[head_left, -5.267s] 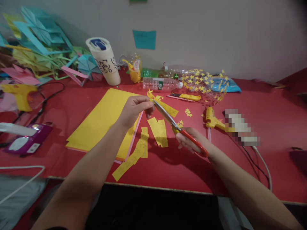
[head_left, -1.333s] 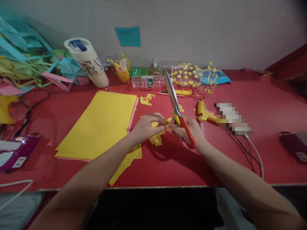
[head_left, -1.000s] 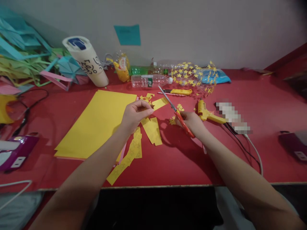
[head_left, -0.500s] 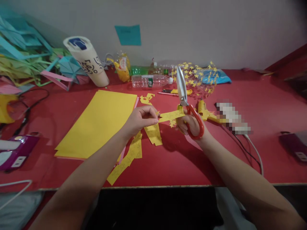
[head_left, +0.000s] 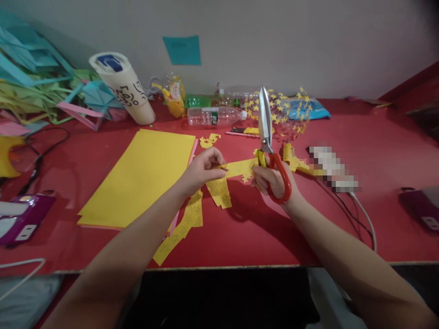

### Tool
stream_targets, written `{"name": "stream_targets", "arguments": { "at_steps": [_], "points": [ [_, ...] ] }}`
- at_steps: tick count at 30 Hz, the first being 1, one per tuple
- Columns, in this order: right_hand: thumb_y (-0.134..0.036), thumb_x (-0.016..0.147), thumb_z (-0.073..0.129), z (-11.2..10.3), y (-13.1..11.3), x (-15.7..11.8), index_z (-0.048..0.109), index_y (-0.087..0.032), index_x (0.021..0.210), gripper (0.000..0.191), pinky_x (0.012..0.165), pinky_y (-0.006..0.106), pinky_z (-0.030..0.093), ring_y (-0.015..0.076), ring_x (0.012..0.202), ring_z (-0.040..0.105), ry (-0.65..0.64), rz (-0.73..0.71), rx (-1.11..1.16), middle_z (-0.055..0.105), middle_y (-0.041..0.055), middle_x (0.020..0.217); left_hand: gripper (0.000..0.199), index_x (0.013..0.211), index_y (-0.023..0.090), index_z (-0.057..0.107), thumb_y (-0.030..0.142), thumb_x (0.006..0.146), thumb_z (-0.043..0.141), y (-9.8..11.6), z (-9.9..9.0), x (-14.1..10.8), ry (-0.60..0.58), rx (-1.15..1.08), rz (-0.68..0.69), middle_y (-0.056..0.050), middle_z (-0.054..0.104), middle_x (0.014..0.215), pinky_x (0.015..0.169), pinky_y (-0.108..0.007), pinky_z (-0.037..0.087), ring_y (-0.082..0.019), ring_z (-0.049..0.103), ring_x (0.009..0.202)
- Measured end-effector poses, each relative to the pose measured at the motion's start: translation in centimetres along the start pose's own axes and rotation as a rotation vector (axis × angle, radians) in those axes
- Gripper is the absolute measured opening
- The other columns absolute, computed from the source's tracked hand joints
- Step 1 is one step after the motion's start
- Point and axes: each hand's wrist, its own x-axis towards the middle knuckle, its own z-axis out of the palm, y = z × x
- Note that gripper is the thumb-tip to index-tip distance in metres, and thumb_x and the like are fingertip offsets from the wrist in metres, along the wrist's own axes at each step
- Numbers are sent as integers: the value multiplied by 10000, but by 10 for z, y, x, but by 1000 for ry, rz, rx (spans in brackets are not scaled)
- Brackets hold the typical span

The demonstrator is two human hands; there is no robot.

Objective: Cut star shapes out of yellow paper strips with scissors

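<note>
Smack in the middle, a yellow paper strip (head_left: 241, 168) was stretched out over the table (head_left: 250, 242), probably to keep it flat. Left hand (head_left: 204, 171) had one end pinched, fingertips nearly together; right hand (head_left: 272, 179) was curled around the scissors (head_left: 265, 144) and pinching the other end, blades pointing away, presumably to stay clear. Loose strips (head_left: 220, 195) lay nearby, likely for easy reach.

Sheets (head_left: 147, 176) left of scissors (head_left: 265, 145), bottles (head_left: 204, 117) behind
</note>
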Motion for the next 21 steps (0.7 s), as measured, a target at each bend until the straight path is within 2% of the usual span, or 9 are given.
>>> {"name": "stream_targets", "arguments": {
  "at_steps": [3, 6, 8, 10, 12, 15, 18, 21],
  "points": [
    [-305, 721, 610, 1, -2, -2, 393, -242, 481, 330, 500, 292, 502, 85, 283, 379, -6, 5, -69, 354, -89, 291, 271, 852, 183, 533, 255, 640, 686, 1, 3, -1, -83, -44, -152, 23, 581, 766, 531, -228, 488, -101, 627, 621],
    [-358, 696, 657, 1, -2, -4, 456, -231, 554, 277, 476, 296, 484, 100, 290, 404, 19, 15, -144, 401, -88, 308, 175, 732, 147, 564, 276, 678, 669, 5, 7, -3, -167, 49, -242, -2, 618, 642, 456, -205, 455, -116, 637, 544],
    [-409, 702, 665, 1, 0, -4, 468, -225, 576, 297, 496, 302, 489, 98, 293, 403, 17, -2, -144, 404, -91, 323, 160, 659, 137, 570, 257, 675, 676, 8, 9, -4, -154, 84, -239, -8, 633, 606, 438, -186, 436, -99, 622, 512],
    [-477, 725, 643, 0, 1, -5, 476, -219, 586, 337, 529, 310, 498, 91, 297, 389, -23, -26, -140, 388, -95, 333, 139, 651, 139, 575, 237, 681, 669, 9, 7, -3, -54, 58, -185, 3, 629, 583, 434, -180, 431, -87, 612, 497],
    [-541, 740, 611, -1, 1, -5, 482, -214, 596, 381, 522, 306, 479, 89, 317, 389, -72, -30, -181, 387, -89, 361, 115, 657, 145, 572, 227, 712, 632, 8, 2, -1, 108, -3, -79, 18, 613, 557, 437, -178, 432, -77, 599, 481],
    [-594, 735, 585, -1, 0, -6, 479, -205, 619, 420, 457, 271, 382, 94, 382, 399, -137, 4, -327, 399, -67, 443, 105, 679, 160, 555, 224, 740, 610, 7, -7, 2, 313, -110, 38, 32, 612, 556, 456, -179, 451, -69, 595, 478],
    [-624, 730, 565, -1, -2, -8, 465, -199, 635, 447, 452, 254, 290, 96, 453, 368, -186, 22, -485, 390, -51, 517, 91, 736, 176, 533, 226, 756, 606, 8, -12, 4, 416, -190, 98, 39, 625, 558, 437, -172, 438, -74, 606, 479],
    [-691, 717, 519, 0, -1, -8, 437, -201, 616, 506, 484, 257, 258, 102, 507, 327, -228, 13, -621, 360, -44, 546, 101, 764, 184, 507, 232, 770, 595, 12, -11, 4, 445, -203, 132, 37, 639, 565, 418, -167, 423, -79, 614, 475]
  ]
}}
